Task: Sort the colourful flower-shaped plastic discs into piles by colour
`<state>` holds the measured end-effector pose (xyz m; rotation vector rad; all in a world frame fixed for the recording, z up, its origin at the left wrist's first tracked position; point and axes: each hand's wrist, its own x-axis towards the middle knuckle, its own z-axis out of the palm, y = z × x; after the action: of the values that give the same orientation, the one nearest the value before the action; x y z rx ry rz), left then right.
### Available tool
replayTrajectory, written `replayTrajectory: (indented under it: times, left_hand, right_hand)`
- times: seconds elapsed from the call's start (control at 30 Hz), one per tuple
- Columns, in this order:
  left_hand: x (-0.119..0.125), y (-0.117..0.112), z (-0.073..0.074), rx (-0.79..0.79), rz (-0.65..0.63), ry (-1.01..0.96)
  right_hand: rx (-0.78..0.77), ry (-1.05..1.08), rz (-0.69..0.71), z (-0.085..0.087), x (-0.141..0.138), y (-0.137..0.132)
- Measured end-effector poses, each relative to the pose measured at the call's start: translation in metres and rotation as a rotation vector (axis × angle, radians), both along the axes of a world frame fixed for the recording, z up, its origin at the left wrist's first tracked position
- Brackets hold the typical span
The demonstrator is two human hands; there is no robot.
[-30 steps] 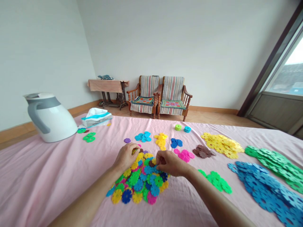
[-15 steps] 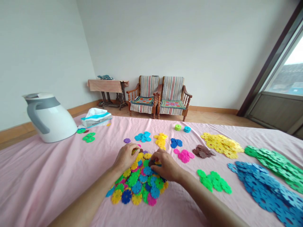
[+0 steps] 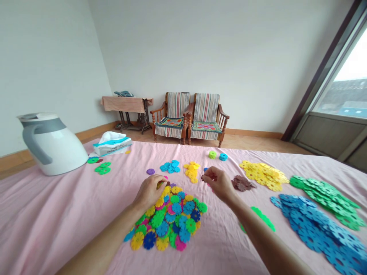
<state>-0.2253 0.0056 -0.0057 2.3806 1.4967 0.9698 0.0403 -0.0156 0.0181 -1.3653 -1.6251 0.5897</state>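
Note:
A mixed pile of colourful notched plastic discs (image 3: 169, 217) lies on the pink cloth in front of me. My left hand (image 3: 150, 191) rests at the pile's far left edge, fingers curled in; what is between them is mostly hidden. My right hand (image 3: 219, 183) is above the cloth beyond the pile's right side, pinching a small brown disc (image 3: 202, 178) between thumb and fingertips. It covers most of the pink discs and the dark blue discs. Close to its right sits a brown heap of discs (image 3: 243, 183). Yellow discs (image 3: 191, 172) and light blue discs (image 3: 170, 166) lie farther back.
On the right are large heaps of yellow (image 3: 263, 173), green (image 3: 327, 198) and blue discs (image 3: 318, 229). A white jug (image 3: 57, 145) and a tissue box (image 3: 112, 144) stand at the left. Two wooden chairs (image 3: 206, 114) are beyond the table.
My right hand has left the pile, moving away and to the right with a brown disc in its fingers. My left hand stays at the pile's edge. The view has shifted slightly.

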Motion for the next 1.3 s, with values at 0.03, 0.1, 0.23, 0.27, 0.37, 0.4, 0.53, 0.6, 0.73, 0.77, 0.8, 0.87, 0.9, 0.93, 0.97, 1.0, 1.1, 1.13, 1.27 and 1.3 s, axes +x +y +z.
replayTrajectory:
  times: [0.03, 0.1, 0.23, 0.27, 0.37, 0.4, 0.53, 0.6, 0.73, 0.77, 0.8, 0.87, 0.9, 0.93, 0.97, 1.0, 1.1, 1.13, 1.27, 1.3]
  left_hand:
    - [0.000, 0.000, 0.000, 0.001, 0.003, 0.005]
    - [0.000, -0.001, 0.000, 0.006, 0.009, 0.015]
    - [0.001, -0.001, 0.001, 0.010, 0.006, 0.019]
    - [0.001, -0.001, 0.001, 0.013, 0.005, 0.019]
    - [0.001, -0.001, 0.001, 0.017, 0.010, 0.016]
    - [0.001, -0.001, 0.001, 0.017, 0.013, 0.014]
    - [0.000, -0.002, 0.002, 0.025, 0.012, 0.007]
    - [0.000, -0.002, 0.002, 0.025, 0.010, 0.008]
    - [0.000, -0.002, 0.001, 0.020, 0.023, 0.008]
    - [0.000, -0.002, 0.001, 0.019, 0.024, 0.009]
    - [0.000, -0.002, 0.001, 0.017, 0.025, 0.011]
    - [0.000, -0.003, 0.001, 0.015, 0.023, 0.013]
    - [0.000, -0.003, 0.001, 0.015, 0.021, 0.013]
    - [0.000, -0.003, 0.001, 0.017, 0.021, 0.010]
    - [0.001, -0.003, 0.001, 0.019, 0.021, 0.006]
    - [0.001, -0.003, 0.001, 0.021, 0.020, 0.001]
    - [0.001, -0.003, 0.001, 0.018, 0.016, -0.005]
    - [0.001, -0.003, 0.001, 0.016, 0.015, -0.005]
    - [0.001, -0.002, 0.001, 0.014, 0.011, 0.002]
    - [0.001, -0.002, 0.001, 0.014, 0.010, 0.004]
  right_hand:
    - [0.001, 0.000, -0.090, -0.002, 0.016, 0.002]
    - [-0.032, -0.033, -0.282, -0.006, 0.051, 0.003]
    - [-0.102, -0.171, -0.639, -0.017, 0.109, -0.001]
    - [-0.112, -0.209, -0.680, -0.019, 0.119, -0.002]
    - [-0.113, -0.272, -0.739, -0.024, 0.136, -0.003]
    - [-0.099, -0.277, -0.753, -0.024, 0.137, -0.003]
    - [0.014, -0.243, -0.734, -0.014, 0.120, -0.005]
    - [0.050, -0.181, -0.609, -0.007, 0.099, -0.008]
    - [0.065, -0.138, -0.198, 0.002, 0.048, -0.020]
    - [0.063, -0.165, -0.094, 0.003, 0.035, -0.024]
    - [0.048, -0.196, 0.022, 0.004, 0.024, -0.029]
    - [0.021, -0.257, 0.215, 0.004, 0.007, -0.039]
    - [0.008, -0.284, 0.284, 0.003, 0.000, -0.044]
    - [-0.001, -0.307, 0.332, 0.003, -0.005, -0.048]
    - [-0.007, -0.324, 0.360, 0.002, -0.009, -0.051]
    - [-0.012, -0.336, 0.374, 0.001, -0.012, -0.054]
    - [-0.005, -0.352, 0.381, -0.001, -0.018, -0.058]
    - [0.001, -0.356, 0.380, -0.002, -0.020, -0.058]
    - [0.023, -0.379, 0.379, -0.005, -0.027, -0.058]
    - [0.025, -0.385, 0.374, -0.006, -0.028, -0.059]
